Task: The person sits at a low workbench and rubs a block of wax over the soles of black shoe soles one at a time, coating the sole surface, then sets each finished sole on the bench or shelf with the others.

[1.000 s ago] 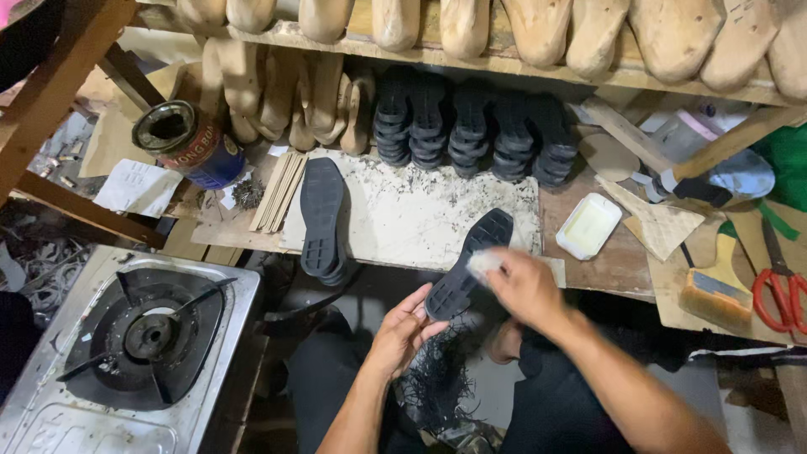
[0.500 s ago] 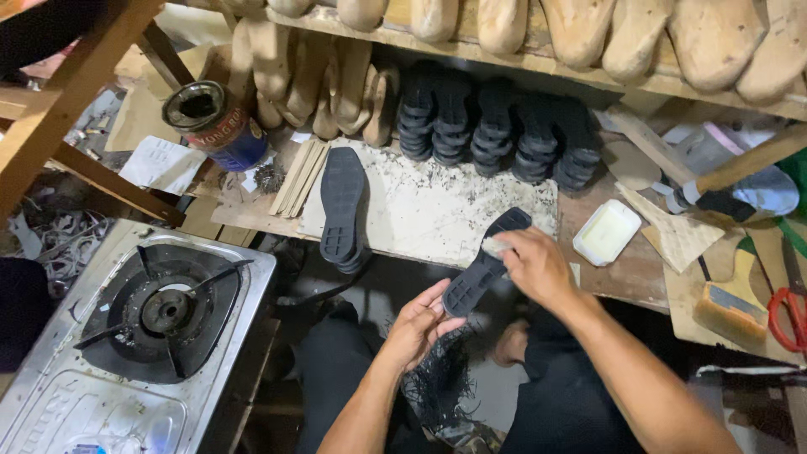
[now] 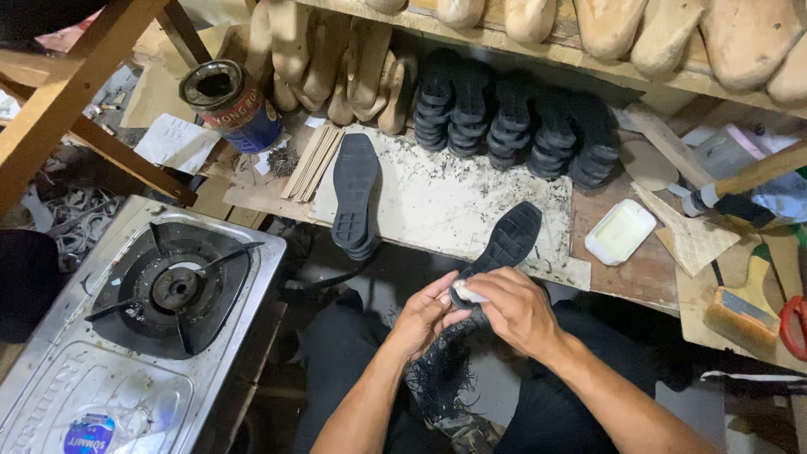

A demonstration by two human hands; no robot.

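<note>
The person's left hand [image 3: 424, 315] and right hand [image 3: 514, 309] meet in front of the wooden table [image 3: 647, 269], above the lap. Between them is a black rubber shoe sole with a grid pattern [image 3: 508, 242]. Its upper end leans on the front edge of the table, and its lower end is hidden inside the two hands. The left hand is clenched around the lower part of the sole from the left side. The grip of the right hand is closed on a small pale piece [image 3: 469, 293], perhaps a cloth or a block; I cannot tell the material. This piece touches the sole just where the hands meet. Under the hands hangs a bundle of thin black strips [image 3: 441, 374], but it is not clear what carries it.

On the table lies a stained white sheet [image 3: 454, 197], and on its left edge rests a second black sole [image 3: 354, 197], hanging a little over the table front. Behind the sheet stand stacks of black soles [image 3: 513, 122], and next to them pale wooden shoe lasts [image 3: 336, 63]. A round tin can with a blue side [image 3: 233, 105] stands at the left, near some flat wooden sticks [image 3: 311, 161]. A small white tray [image 3: 619, 232] lies to the right of the held sole, well apart from it. A wooden-handled brush [image 3: 740, 309] is at the far right. At the lower left is a metal gas stove [image 3: 160, 307].
</note>
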